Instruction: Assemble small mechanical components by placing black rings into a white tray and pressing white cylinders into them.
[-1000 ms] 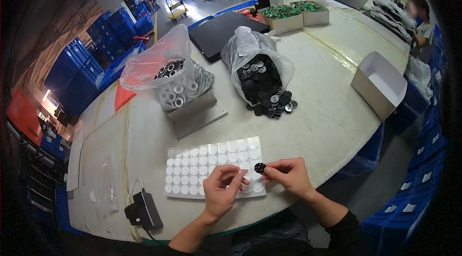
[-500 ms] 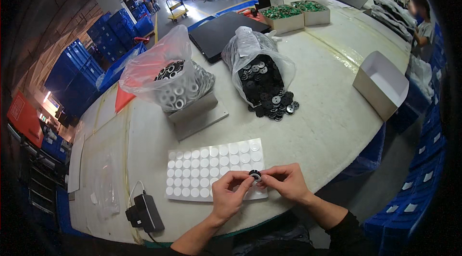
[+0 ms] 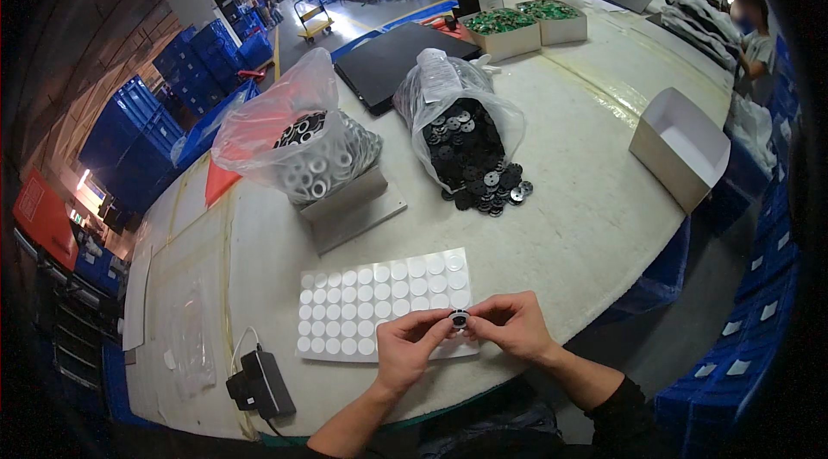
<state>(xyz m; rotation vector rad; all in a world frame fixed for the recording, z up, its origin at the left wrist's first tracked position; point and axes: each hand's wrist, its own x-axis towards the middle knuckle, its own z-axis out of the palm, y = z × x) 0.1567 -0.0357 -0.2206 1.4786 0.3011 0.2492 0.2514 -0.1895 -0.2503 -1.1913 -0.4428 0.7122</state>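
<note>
Both my hands meet over the near edge of a white sheet of round pads. My left hand and my right hand pinch a small black round disc between their fingertips. Farther up the table, a clear bag spills several black discs onto the surface. Left of it sits a second clear bag of white rings resting on a grey box.
A black adapter with a cable lies at the near left. An open white box stands at the right edge. A black tray and boxes of green parts sit at the back. Another person works at far right. Blue crates line the left.
My hands have drawn closer together over the sheet's near edge, both now pinching the black disc that the right hand held alone a second ago.
</note>
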